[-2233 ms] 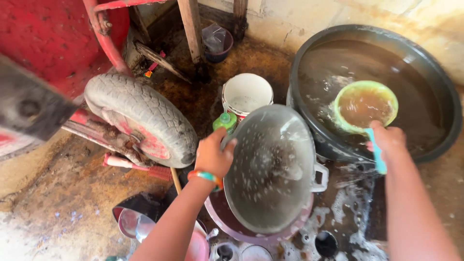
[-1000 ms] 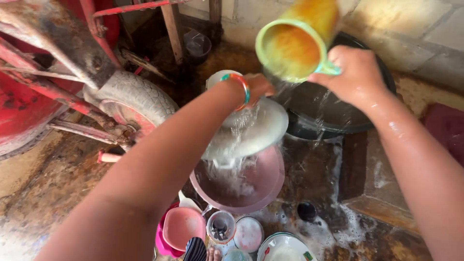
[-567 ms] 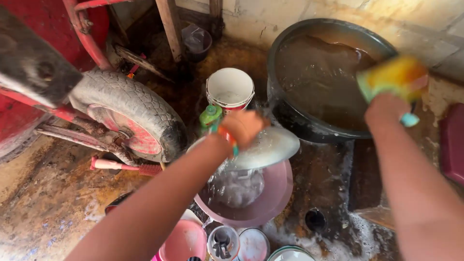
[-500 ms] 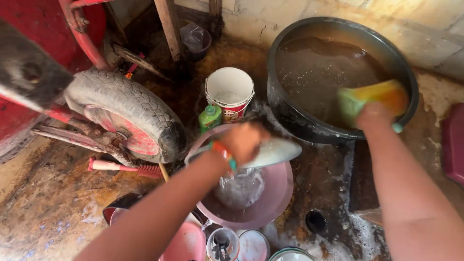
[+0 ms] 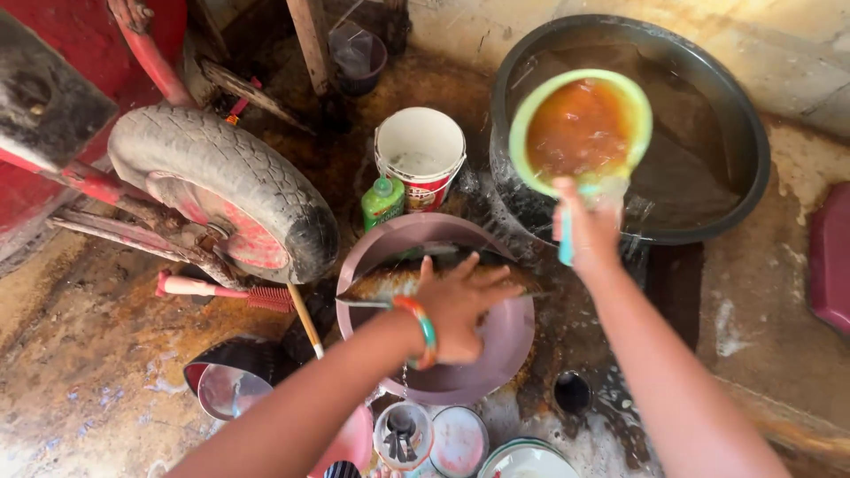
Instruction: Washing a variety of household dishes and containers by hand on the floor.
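My left hand [image 5: 460, 305], with a bright beaded band on the wrist, grips a grey metal pot [image 5: 376, 285]. The pot is tipped almost edge-on over a pink basin [image 5: 515, 341]. My right hand [image 5: 589, 228] holds the blue handle of a green scoop [image 5: 580, 128] brim-full of brownish water. The scoop is raised above the near rim of a big black tub [image 5: 753, 146] holding murky water, just right of and beyond the pot.
A white bucket [image 5: 421, 150] and a green bottle [image 5: 382, 202] stand behind the basin. A worn tyre [image 5: 221, 177] on a red frame and a red brush [image 5: 221, 292] lie left. A metal bowl [image 5: 226, 389], cup [image 5: 403, 434], lid [image 5: 456, 438] and plate [image 5: 527, 460] sit in front.
The scoop poured water over the pot, dipped into the black tub and now rises full again. My left hand has lowered and tilted the pot further into the pink basin.
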